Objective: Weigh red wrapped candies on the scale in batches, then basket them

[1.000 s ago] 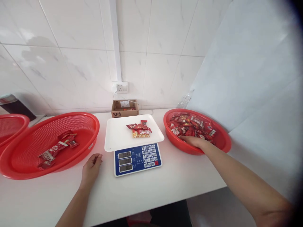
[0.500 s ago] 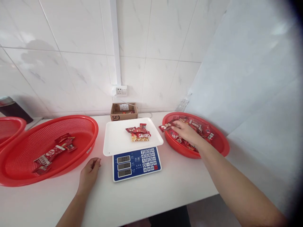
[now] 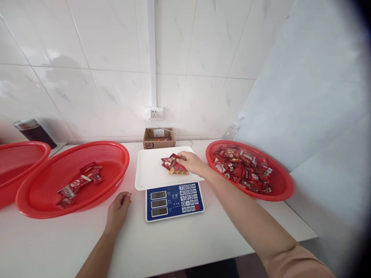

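Note:
My right hand (image 3: 191,162) pinches a red snack packet (image 3: 171,159) over the white pan of a digital scale (image 3: 149,170). Beneath it lie other red packets and a yellowish patterned packet (image 3: 176,172), partly covered by the hand. My left hand (image 3: 119,206) rests on the table left of the scale, its fingers curled together with nothing visible in them. The scale's blue panel (image 3: 174,201) faces me with lit digits. To the right, a red basket (image 3: 213,154) holds a heap of red snack packets (image 3: 243,168).
Another red basket (image 3: 121,154) on the left has several packets in it, and part of a further red basket (image 3: 43,148) stands beyond. Behind the scale is a small cardboard box (image 3: 149,145). A dark bottle (image 3: 39,133) and a clear plastic item (image 3: 231,130) sit near the wall.
My right hand has carried the red packet left from the right basket to the scale pan. My left hand stays beside the scale. The view has shifted slightly.

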The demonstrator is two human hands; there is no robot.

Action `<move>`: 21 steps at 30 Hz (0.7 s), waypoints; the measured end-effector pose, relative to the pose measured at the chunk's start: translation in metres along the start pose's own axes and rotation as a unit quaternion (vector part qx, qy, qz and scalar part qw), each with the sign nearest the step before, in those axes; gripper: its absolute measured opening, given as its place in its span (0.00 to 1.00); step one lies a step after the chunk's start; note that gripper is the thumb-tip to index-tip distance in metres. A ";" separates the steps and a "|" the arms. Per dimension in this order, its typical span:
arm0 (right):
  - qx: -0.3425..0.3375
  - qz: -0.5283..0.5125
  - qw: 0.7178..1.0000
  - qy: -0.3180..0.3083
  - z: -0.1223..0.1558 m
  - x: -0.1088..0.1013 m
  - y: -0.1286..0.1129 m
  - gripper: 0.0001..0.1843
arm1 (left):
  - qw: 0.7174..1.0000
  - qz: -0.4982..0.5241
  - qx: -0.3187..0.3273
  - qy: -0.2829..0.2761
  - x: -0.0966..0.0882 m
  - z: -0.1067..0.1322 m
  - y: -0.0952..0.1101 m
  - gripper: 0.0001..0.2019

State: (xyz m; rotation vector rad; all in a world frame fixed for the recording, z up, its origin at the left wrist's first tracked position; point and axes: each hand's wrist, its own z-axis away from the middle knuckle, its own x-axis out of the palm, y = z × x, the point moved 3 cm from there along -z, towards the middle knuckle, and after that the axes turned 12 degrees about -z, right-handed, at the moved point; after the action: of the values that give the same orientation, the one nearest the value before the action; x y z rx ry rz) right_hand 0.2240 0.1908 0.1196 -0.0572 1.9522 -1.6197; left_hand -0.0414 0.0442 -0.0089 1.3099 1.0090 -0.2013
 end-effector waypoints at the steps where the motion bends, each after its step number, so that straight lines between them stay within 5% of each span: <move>1: 0.002 0.001 1.000 0.001 -0.002 0.003 0.000 0.07 | 1.000 0.000 0.001 0.000 0.000 0.000 0.000 0.16; 15: -0.132 0.205 0.969 0.031 -0.018 0.034 -0.022 0.10 | 1.000 -0.007 -0.009 -0.003 -0.003 0.001 0.006 0.16; 21: -0.254 0.139 0.943 0.163 0.002 -0.007 -0.036 0.10 | 1.000 -0.007 -0.006 -0.005 -0.003 0.002 0.007 0.16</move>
State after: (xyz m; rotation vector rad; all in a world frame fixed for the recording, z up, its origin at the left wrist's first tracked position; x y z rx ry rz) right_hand 0.2186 0.1830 0.1547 0.2874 2.4607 -0.9588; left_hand -0.0377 0.0437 -0.0016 1.2899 1.0096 -0.2106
